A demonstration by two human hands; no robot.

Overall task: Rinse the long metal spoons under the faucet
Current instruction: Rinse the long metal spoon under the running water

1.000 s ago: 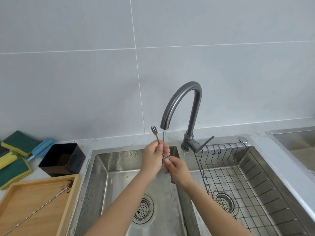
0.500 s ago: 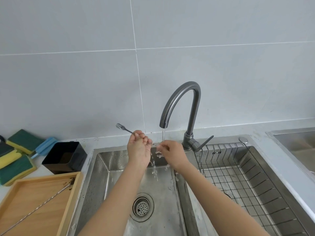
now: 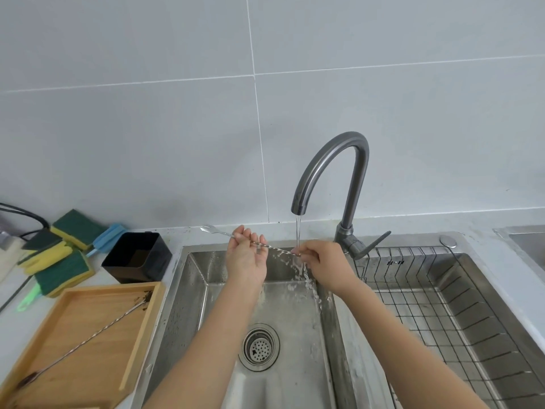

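Note:
A long twisted metal spoon (image 3: pixel 277 248) with a small fork end (image 3: pixel 206 229) lies almost level over the left sink basin (image 3: pixel 188 290). My left hand (image 3: pixel 246 256) grips its shaft near the fork end. My right hand (image 3: pixel 323 261) pinches the other end, and the bowl is hidden in my fingers. Water runs from the grey faucet (image 3: pixel 330 172) onto the shaft by my right fingers and splashes down. A second long spoon (image 3: pixel 88 338), dirty at both ends, lies diagonally in the wooden tray (image 3: pixel 53 376) at the left.
A black square container (image 3: pixel 137 256) stands behind the tray. Green and yellow sponges (image 3: pixel 62 267) and a blue brush (image 3: pixel 106 236) lie at the far left. A wire rack (image 3: pixel 460 314) fills the right basin. The drain strainer (image 3: pixel 259 346) is below my arms.
The spoon has swung from upright to nearly level, fork end pointing left. My hands have moved apart along the shaft, and water now hits it near my right hand.

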